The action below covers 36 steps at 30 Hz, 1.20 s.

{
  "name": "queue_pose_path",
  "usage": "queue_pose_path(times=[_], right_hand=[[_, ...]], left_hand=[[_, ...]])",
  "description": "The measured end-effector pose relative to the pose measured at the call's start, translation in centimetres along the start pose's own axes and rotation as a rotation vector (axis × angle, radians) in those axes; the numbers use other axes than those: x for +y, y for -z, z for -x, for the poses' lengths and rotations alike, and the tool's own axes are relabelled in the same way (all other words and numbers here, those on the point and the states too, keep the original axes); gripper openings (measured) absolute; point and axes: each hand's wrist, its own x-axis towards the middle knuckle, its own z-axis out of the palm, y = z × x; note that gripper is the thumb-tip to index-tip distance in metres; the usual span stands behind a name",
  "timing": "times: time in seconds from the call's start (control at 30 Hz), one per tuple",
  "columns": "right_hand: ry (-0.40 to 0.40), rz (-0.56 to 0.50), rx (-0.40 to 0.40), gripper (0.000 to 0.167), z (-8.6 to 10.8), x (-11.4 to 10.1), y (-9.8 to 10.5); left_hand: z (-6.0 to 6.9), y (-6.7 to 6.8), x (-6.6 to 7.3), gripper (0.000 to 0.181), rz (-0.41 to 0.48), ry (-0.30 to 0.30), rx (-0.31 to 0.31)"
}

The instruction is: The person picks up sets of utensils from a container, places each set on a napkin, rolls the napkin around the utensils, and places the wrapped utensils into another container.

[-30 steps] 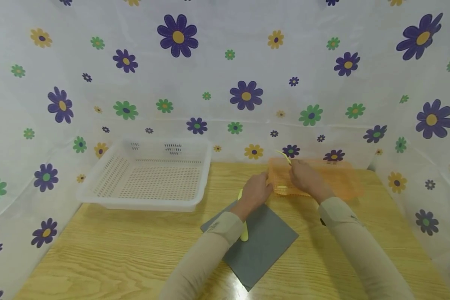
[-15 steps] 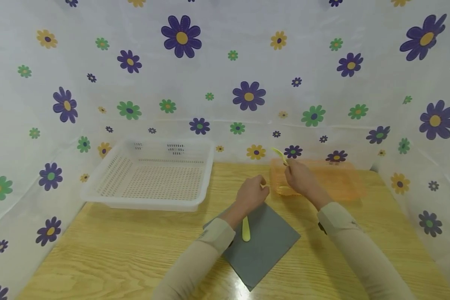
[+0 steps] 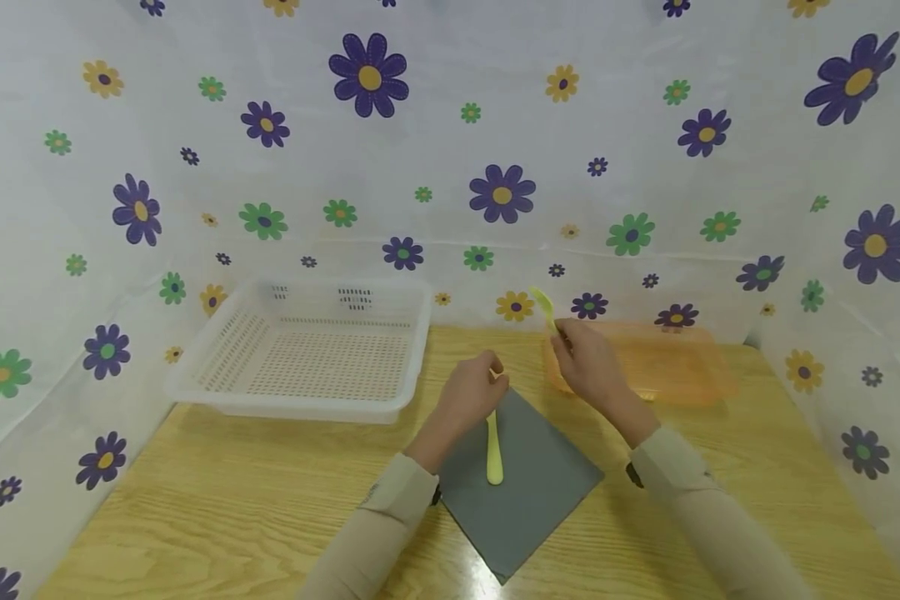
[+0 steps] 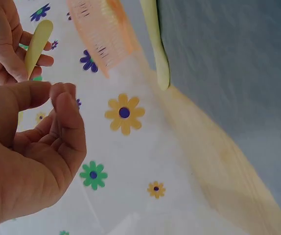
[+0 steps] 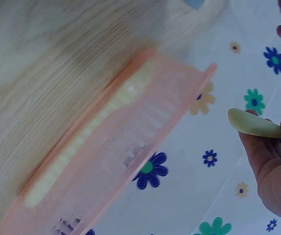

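A wooden counter (image 3: pixel 270 508) holds a big white basket (image 3: pixel 285 406), a smaller orange basket (image 3: pixel 682 367) and a gray mat (image 3: pixel 547 483). The left hand (image 3: pixel 465 392) has curled fingers, holding nothing. The right hand (image 3: pixel 588 362) pinches one yellow tool (image 3: pixel 543 303) near the orange basket. Another yellow tool (image 3: pixel 494 458) lies on the mat; a third yellow tool (image 5: pixel 81 147) is in the orange basket.

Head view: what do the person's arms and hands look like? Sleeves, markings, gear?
Both arms wear long beige sleeves: left sleeve, right sleeve, each with a wide cuff. A small dark marking shows on the left cuff, too small to read. Something black peeks out under the right cuff; can't tell what. The left hand and right hand are ungloved.
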Motion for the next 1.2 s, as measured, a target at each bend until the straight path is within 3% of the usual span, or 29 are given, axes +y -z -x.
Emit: queue_pose_path(times=[0.17,0.37,0.67,0.8,0.9,1.03,1.2], right_hand=[[-0.008,-0.09,0.045,0.013,0.7,-1.9,-0.2],[-0.075,-0.193,-0.009,0.014,2.0,-4.0,-0.7],[-0.197,-0.318,-0.198,0.017,3.2,-4.2,-2.4],[-0.241,-0.374,-0.337,0.015,3.4,-3.6,-3.3],[-0.228,-0.414,-0.438,0.009,3.5,-3.1,-3.9],[-0.204,-0.42,-0.518,0.011,3.9,-2.6,-4.5],[-0.273,-0.445,-0.575,0.015,4.4,-2.5,-5.1]], left_hand=[[1.1,0.9,-0.3,0.024,-0.058,-0.008,-0.039],[2.2,0.9,-0.6,0.023,-0.136,-0.017,-0.09],[3.5,0.7,-1.1,0.023,-0.182,-0.017,-0.131],[3.8,0.6,-1.1,0.019,-0.205,-0.007,-0.162],[4.0,0.5,-1.0,0.017,-0.233,-0.012,-0.179],[4.3,0.3,-1.0,0.015,-0.252,-0.016,-0.206],[4.5,0.1,-0.9,0.016,-0.278,-0.008,-0.24]])
